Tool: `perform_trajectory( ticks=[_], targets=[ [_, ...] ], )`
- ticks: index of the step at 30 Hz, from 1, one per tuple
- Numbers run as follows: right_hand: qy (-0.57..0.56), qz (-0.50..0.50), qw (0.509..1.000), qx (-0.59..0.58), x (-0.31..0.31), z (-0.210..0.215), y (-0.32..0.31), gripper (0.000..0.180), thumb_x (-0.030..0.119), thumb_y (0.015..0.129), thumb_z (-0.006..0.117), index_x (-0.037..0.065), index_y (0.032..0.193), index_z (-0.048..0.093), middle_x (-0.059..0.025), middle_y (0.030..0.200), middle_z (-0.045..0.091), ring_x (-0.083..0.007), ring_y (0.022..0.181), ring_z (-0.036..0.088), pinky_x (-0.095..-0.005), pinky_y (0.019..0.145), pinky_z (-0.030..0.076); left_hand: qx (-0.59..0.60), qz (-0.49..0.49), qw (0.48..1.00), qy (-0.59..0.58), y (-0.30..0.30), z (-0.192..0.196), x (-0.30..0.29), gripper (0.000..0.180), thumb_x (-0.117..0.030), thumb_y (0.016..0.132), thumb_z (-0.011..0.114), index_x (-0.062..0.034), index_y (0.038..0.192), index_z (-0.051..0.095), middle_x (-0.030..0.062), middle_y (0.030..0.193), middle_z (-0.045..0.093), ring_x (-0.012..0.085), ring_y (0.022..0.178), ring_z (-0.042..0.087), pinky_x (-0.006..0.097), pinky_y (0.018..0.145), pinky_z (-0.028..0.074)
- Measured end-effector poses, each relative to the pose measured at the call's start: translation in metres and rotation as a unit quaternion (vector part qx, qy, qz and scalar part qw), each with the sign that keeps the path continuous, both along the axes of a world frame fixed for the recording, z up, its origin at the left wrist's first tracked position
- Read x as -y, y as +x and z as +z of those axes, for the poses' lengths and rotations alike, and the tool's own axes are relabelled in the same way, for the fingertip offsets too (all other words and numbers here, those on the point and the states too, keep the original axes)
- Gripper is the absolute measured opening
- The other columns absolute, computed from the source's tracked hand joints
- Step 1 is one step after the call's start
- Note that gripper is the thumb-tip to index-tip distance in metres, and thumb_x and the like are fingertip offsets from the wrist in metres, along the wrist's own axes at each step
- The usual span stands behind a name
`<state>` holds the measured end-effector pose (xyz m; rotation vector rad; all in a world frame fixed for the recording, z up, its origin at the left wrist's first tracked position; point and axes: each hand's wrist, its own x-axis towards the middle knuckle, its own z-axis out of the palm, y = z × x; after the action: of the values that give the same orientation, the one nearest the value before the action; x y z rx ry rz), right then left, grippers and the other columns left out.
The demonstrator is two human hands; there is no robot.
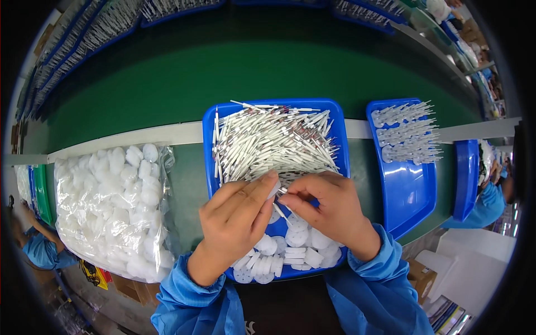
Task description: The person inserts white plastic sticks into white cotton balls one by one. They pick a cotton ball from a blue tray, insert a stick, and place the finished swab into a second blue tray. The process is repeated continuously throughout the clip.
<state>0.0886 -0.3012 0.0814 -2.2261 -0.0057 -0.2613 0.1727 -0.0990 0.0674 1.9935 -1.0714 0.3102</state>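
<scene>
While the green conveyor belt point(223, 72) lies beyond, a white disc point(273, 190) is pinched by the left hand point(237, 220) and a thin pin point(283, 214) by the right hand point(329, 209), over the blue tray point(343, 162); a slip could scatter the stacked pins.

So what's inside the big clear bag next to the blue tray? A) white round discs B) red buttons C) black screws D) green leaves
A: the clear bag, lying left of the blue tray, is stuffed with white round discs like those under the left hand and right hand.
</scene>
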Motion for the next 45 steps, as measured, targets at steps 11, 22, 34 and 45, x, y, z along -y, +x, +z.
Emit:
perform_trajectory(
  ticks=[11, 22, 34, 45],
  targets=[
    [-0.180, -0.007, 0.971, 0.158, -0.010, -0.001, 0.002, 0.018, 0.009, 0.083, 0.089, 0.006, 0.097, 0.078, -0.0045, 0.076, 0.074, -0.0233, 0.064, 0.072, -0.0362, 0.063, 0.056, -0.116, 0.030, 0.992, 0.028, -0.016, 0.009, 0.000, 0.043, 0.000, 0.083, 0.086, 0.0006, 0.126, 0.080, 0.0099, 0.090, 0.081, 0.0230, 0.072, 0.071, 0.034, 0.065, 0.057],
    [-0.058, 0.008, 0.989, 0.138, 0.004, 0.002, 0.011, 0.025, 0.010, 0.082, 0.091, 0.007, 0.104, 0.079, -0.0054, 0.093, 0.078, -0.0240, 0.086, 0.076, -0.0358, 0.079, 0.059, -0.138, -0.004, 0.990, -0.018, 0.003, 0.012, -0.002, 0.054, -0.015, 0.074, 0.098, -0.0059, 0.124, 0.081, 0.0094, 0.112, 0.078, 0.0297, 0.107, 0.068, 0.041, 0.089, 0.056],
    [0.294, 0.024, 0.955, -0.039, 0.002, 0.001, 0.001, 0.024, -0.001, 0.097, 0.079, -0.001, 0.121, 0.074, -0.0064, 0.092, 0.080, -0.0117, 0.087, 0.076, -0.0274, 0.079, 0.059, -0.084, -0.037, 0.995, -0.042, -0.001, 0.006, -0.002, 0.059, -0.017, 0.071, 0.097, -0.0048, 0.126, 0.080, 0.0114, 0.121, 0.073, 0.0348, 0.110, 0.066, 0.045, 0.097, 0.054],
    [0.240, 0.007, 0.970, -0.037, -0.002, 0.014, -0.013, 0.025, 0.000, 0.094, 0.083, -0.001, 0.118, 0.075, -0.0067, 0.092, 0.080, -0.0142, 0.088, 0.078, -0.0295, 0.078, 0.060, -0.081, -0.065, 0.993, -0.051, -0.005, 0.004, -0.002, 0.052, -0.019, 0.075, 0.094, -0.0101, 0.125, 0.083, 0.0088, 0.124, 0.075, 0.0315, 0.107, 0.067, 0.042, 0.093, 0.055]
  ],
)
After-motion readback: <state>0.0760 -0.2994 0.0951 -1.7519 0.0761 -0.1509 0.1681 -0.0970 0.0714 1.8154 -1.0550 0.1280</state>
